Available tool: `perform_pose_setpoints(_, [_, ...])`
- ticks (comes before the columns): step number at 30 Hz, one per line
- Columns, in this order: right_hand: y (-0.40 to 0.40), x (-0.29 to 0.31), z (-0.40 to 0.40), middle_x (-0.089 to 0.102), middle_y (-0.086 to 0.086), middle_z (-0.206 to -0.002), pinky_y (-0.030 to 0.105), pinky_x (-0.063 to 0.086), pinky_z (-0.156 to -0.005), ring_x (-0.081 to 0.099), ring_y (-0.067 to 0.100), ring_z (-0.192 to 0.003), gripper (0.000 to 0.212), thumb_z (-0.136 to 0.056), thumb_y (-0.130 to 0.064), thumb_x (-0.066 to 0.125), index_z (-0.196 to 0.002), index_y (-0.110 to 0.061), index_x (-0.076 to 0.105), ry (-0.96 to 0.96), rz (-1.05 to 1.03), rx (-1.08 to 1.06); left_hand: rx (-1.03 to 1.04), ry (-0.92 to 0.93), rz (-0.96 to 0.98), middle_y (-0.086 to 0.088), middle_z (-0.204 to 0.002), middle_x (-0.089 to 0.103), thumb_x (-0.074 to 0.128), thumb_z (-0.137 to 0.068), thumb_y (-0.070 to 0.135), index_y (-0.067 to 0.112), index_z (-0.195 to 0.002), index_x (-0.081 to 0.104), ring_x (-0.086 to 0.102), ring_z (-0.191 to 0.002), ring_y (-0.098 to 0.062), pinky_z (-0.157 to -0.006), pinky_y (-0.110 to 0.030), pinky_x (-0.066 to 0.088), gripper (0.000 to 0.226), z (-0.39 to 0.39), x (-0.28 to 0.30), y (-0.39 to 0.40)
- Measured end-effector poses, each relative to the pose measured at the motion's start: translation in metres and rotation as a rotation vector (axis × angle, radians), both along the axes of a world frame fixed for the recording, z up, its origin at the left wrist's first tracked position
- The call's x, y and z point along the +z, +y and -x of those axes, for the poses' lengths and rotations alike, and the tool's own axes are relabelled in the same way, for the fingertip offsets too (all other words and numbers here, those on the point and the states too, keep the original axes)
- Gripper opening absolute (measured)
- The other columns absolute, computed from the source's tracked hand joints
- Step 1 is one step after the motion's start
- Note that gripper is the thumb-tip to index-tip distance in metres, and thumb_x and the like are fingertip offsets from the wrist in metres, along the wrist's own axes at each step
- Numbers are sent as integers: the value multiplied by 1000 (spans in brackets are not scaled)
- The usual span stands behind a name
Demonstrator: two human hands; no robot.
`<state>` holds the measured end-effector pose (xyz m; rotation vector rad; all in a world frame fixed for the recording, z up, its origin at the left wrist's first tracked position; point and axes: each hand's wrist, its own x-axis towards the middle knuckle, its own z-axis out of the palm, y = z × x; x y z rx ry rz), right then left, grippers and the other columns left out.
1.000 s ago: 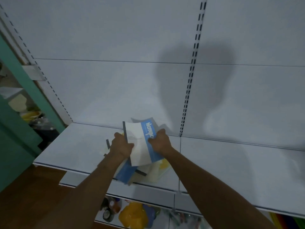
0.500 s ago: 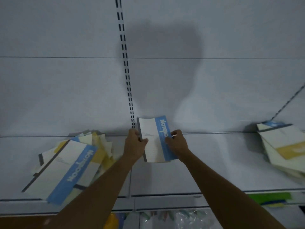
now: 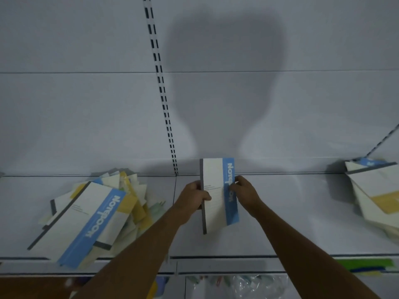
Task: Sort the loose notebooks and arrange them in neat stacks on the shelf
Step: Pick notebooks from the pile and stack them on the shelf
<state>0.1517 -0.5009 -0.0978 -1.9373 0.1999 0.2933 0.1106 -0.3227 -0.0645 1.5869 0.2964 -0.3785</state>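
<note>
On the white shelf [image 3: 269, 223], loose piles [image 3: 90, 214] lie left and far right. At the middle, the left hand [image 3: 194, 196] and right hand [image 3: 245, 192] grip a blue-banded notebook [image 3: 218, 194] by its side edges.

A white back panel [image 3: 86, 104] fills the far part of the view, divided by one horizontal seam. A slotted upright [image 3: 160, 83] (two columns of dark slots) runs down the panel left of centre; a second slotted upright [image 3: 386, 139] shows at the far right edge, slanted in the wide-angle view. A large grey shadow [image 3: 226, 78] lies on the panel right of centre. Under the near edge, a lower level holds clear plastic bags [image 3: 244, 285] at centre, a green and yellow item [image 3: 367, 265] at right, and a brown surface [image 3: 32, 287] at left (details too blurred to identify).
</note>
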Motion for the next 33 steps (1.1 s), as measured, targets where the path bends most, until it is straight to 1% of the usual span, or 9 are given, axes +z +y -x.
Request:
perform_pose_setpoints(2, [2, -1, 2, 64, 6, -94, 34, 48, -71, 61, 21, -84, 14, -91, -21, 52, -94, -9, 59, 3, 25, -17, 11, -26, -26, -3, -101, 70, 59, -82, -3, 21, -97, 64, 66, -88, -18, -71, -30, 56, 28, 1, -2, 0])
perform_pose_setpoints(5, [-2, -4, 3, 65, 5, -89, 25, 43, -59, 60, 17, -76, 11, -88, -23, 56, -86, -13, 60, 24, 94, -37, 63, -85, -252, -11, -111, 65, 60, -87, 3, 10, -109, 59, 62, -94, -21, -79, -33, 53, 23, 0, -11, 2])
perform_pose_setpoints(9, [-10, -14, 7, 61, 1, -95, 25, 43, -62, 59, 15, -81, 22, -89, -30, 61, -103, -13, 56, 14, 221, -20, 136, -34, -333, -16, -118, 60, 67, -83, 2, 7, -130, 43, 58, -102, -24, -86, -33, 51, 53, 2, -28, 2])
perform_pose_setpoints(11, [-12, -20, 11, 59, 2, -98, 24, 43, -61, 58, 16, -83, 31, -88, -31, 63, -109, -11, 53, 20, 271, -29, 101, -17, -369, -16, -119, 59, 70, -80, 1, 5, -129, 43, 58, -106, -25, -86, -30, 51, 57, 4, -38, -1])
perform_pose_setpoints(15, [-15, -34, 14, 63, 8, -106, 27, 46, -66, 60, 18, -86, 34, -88, -30, 63, -113, -8, 53, 13, 392, -21, -16, -150, -623, -15, -112, 62, 70, -78, 3, 0, -112, 54, 60, -102, -23, -78, -24, 48, 37, 9, -54, -13])
perform_pose_setpoints(19, [-15, -38, 10, 65, 10, -106, 26, 45, -62, 57, 14, -79, 31, -87, -27, 65, -109, -7, 58, -47, 432, -38, -122, -227, -815, -13, -123, 49, 62, -86, 10, 4, -128, 49, 48, -115, -23, -90, -24, 38, 44, 11, -62, -23])
perform_pose_setpoints(21, [-12, -40, 10, 60, 11, -109, 31, 50, -68, 61, 20, -85, 33, -87, -28, 65, -111, -7, 58, -50, 448, -59, -127, -241, -870, -13, -127, 44, 57, -89, 13, 5, -129, 48, 45, -117, -22, -92, -21, 36, 41, 13, -65, -25])
perform_pose_setpoints(27, [-3, -42, 15, 48, 9, -114, 32, 42, -69, 58, 26, -97, 39, -89, -33, 60, -117, -10, 48, -50, 574, -84, -153, -291, -940, -12, -128, 43, 54, -94, 19, 4, -130, 49, 42, -119, -22, -97, -23, 36, 39, 12, -71, -24])
perform_pose_setpoints(33, [25, -25, 12, 51, 12, -116, 35, 44, -76, 54, 29, -104, 38, -88, -25, 59, -120, -9, 47, -146, 570, -113, -138, -382, -951, -12, -120, 47, 51, -94, 22, 4, -124, 51, 50, -110, -25, -95, -32, 44, 34, 18, -51, -13])
